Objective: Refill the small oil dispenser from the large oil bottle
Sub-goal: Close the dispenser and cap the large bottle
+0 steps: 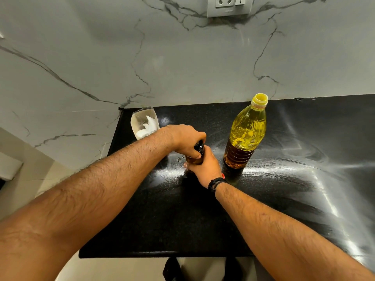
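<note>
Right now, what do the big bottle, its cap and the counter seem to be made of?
The big bottle looks like clear, ribbed plastic: the yellow oil shows through its wall. The cap seems to be opaque yellow plastic with a matte look. The counter looks like polished black speckled stone, probably granite; it gives glossy white reflections.

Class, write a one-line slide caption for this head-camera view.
Left hand grips the small oil dispenser top, right hand holds its body; large oil bottle stands capped beside.
</note>
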